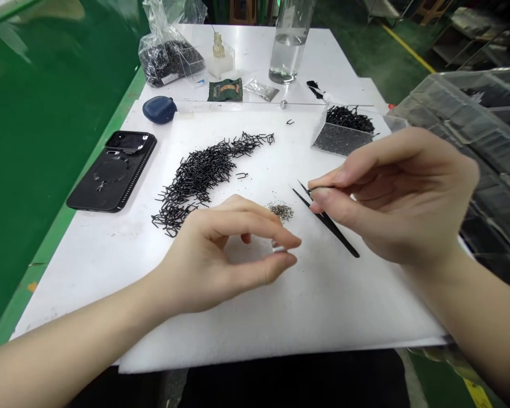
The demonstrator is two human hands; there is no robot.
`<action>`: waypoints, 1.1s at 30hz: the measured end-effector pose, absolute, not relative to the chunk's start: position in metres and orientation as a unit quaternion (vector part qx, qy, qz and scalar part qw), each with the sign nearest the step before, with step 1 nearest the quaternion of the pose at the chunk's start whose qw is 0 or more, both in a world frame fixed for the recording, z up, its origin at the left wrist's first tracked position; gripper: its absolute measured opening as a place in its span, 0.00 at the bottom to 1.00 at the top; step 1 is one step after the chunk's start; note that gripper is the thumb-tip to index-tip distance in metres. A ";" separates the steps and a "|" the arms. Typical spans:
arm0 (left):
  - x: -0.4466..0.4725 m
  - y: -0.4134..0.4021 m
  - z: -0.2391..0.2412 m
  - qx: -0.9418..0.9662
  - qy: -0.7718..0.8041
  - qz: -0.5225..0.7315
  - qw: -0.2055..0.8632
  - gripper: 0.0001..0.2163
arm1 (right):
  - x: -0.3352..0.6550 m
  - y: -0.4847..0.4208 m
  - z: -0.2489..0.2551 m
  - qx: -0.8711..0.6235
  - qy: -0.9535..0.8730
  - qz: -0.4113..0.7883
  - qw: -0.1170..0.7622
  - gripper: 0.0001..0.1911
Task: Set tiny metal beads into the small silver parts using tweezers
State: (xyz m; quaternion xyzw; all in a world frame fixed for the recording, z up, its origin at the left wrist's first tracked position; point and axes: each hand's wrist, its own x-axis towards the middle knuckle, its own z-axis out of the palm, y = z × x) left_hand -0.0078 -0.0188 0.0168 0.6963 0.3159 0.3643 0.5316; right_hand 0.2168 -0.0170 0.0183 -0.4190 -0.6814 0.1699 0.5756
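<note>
My left hand (229, 255) hovers low over the white foam sheet (280, 317), thumb and forefinger pinched on a tiny silvery part (277, 247). My right hand (391, 192) is closed on black tweezers (323, 218), whose tips point up and left, a little right of the left fingertips. Just beyond the left fingers lies a small heap of tiny grey bits (281, 211). Farther back on the sheet spreads a long pile of small black bent wire pieces (204, 175).
A black phone (113, 170) and a blue case (160, 109) lie at the left. A clear tray of black pieces (344, 127) sits at back right. A bag of parts (168, 54), a green packet (225, 89) and a water bottle (289, 42) stand behind. Clear bins (484, 113) are at right.
</note>
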 end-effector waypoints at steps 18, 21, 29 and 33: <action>-0.009 -0.023 0.006 0.845 0.293 0.345 0.284 0.05 | 0.225 -0.013 0.012 -0.357 -0.731 0.203 0.545 0.16; -0.010 -0.025 0.008 0.819 0.320 0.416 0.231 0.16 | 0.223 -0.015 0.014 -0.362 -0.724 0.213 0.548 0.14; -0.011 -0.025 0.005 0.811 0.318 0.422 0.253 0.22 | 0.217 -0.020 0.015 -0.392 -0.692 0.233 0.560 0.14; -0.012 -0.025 0.006 0.815 0.311 0.411 0.265 0.23 | 0.217 -0.023 0.016 -0.397 -0.695 0.242 0.549 0.15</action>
